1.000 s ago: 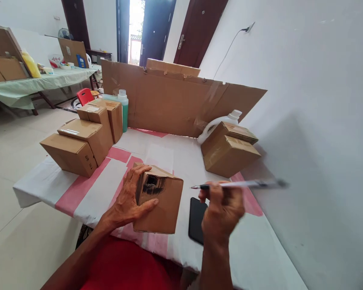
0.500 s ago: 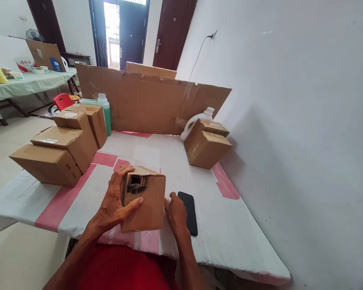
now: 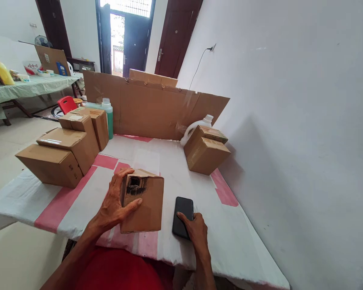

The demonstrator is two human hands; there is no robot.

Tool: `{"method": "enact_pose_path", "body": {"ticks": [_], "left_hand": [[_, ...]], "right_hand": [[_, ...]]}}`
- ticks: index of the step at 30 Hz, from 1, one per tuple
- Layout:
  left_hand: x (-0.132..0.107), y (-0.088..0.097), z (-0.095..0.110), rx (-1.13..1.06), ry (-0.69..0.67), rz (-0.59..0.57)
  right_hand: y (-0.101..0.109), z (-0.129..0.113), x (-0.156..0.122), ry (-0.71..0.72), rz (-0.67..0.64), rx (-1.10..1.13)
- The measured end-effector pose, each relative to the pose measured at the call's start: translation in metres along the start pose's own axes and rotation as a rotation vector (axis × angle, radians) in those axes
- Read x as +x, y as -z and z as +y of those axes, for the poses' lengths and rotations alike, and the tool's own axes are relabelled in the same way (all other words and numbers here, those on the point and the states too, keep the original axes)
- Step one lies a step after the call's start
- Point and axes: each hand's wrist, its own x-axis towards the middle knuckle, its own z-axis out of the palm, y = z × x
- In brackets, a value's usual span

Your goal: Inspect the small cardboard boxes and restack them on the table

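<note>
A small cardboard box [image 3: 149, 205] stands near the table's front edge, with a square hole and black smudges at its upper left. My left hand [image 3: 116, 203] grips its left side, thumb across the near face and fingers along the top edge. To the right of the box lies a black smartphone [image 3: 184, 205], screen or back facing up; I cannot tell which. My right hand [image 3: 197, 230] holds the phone by its right edge, thumb on top, with the other fingers partly hidden.
Several cardboard boxes [image 3: 60, 161] and a green bottle [image 3: 109, 121] line the left side. More boxes [image 3: 208, 155] and a white jug [image 3: 189, 131] stand at the right. A cardboard panel [image 3: 151, 110] closes the back; a white wall [image 3: 290, 141] rises at the right.
My right hand has left the right side of the box and taken hold of the phone, which has shifted slightly left. My left hand stays on the box. The view has tilted slightly up.
</note>
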Motion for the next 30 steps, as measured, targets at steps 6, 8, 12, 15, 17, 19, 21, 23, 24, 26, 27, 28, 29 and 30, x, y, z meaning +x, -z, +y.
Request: {"method": "enact_pose_path", "body": {"ticks": [6,8,12,15,17,19,21,23,24,26,27,28,29,30], "left_hand": [[-0.001,0.001,0.001,-0.016,0.019,0.003],[-0.001,0.001,0.002,-0.019,0.029,0.005],[-0.003,0.001,0.000,-0.037,0.027,0.010],[-0.002,0.001,0.001,-0.036,0.018,0.019],[-0.002,0.001,0.002,-0.033,0.008,0.020],[-0.002,0.000,0.004,-0.033,-0.004,0.009],[-0.003,-0.002,0.006,-0.024,-0.016,0.002],[-0.003,-0.003,0.007,-0.020,-0.033,0.002],[-0.004,-0.004,0.007,-0.020,-0.046,0.006],[-0.004,-0.006,0.007,-0.017,-0.063,0.014],[-0.005,-0.007,0.006,-0.009,-0.067,0.018],[-0.005,-0.007,0.005,-0.002,-0.075,0.022],[-0.005,-0.007,0.005,0.003,-0.086,0.023],[-0.005,-0.008,0.003,0.005,-0.096,0.021]], "right_hand": [[0.004,0.019,-0.022,0.081,-0.043,0.295],[0.008,0.025,-0.036,0.047,-0.077,0.483],[0.026,0.031,-0.065,-0.191,-0.340,1.149],[0.054,0.018,-0.081,-0.254,-0.515,1.387],[0.075,-0.005,-0.089,-0.279,-0.645,1.497],[0.092,-0.036,-0.097,-0.316,-0.803,1.616],[0.099,-0.070,-0.107,-0.308,-0.901,1.647],[0.098,-0.102,-0.115,-0.258,-0.926,1.630],[0.096,-0.115,-0.119,-0.234,-0.936,1.614],[0.089,-0.137,-0.125,-0.183,-0.971,1.598],[0.086,-0.146,-0.127,-0.163,-1.008,1.594],[0.084,-0.153,-0.128,-0.148,-1.062,1.586],[0.082,-0.159,-0.129,-0.135,-1.123,1.578],[0.081,-0.163,-0.130,-0.127,-1.182,1.567]]}}
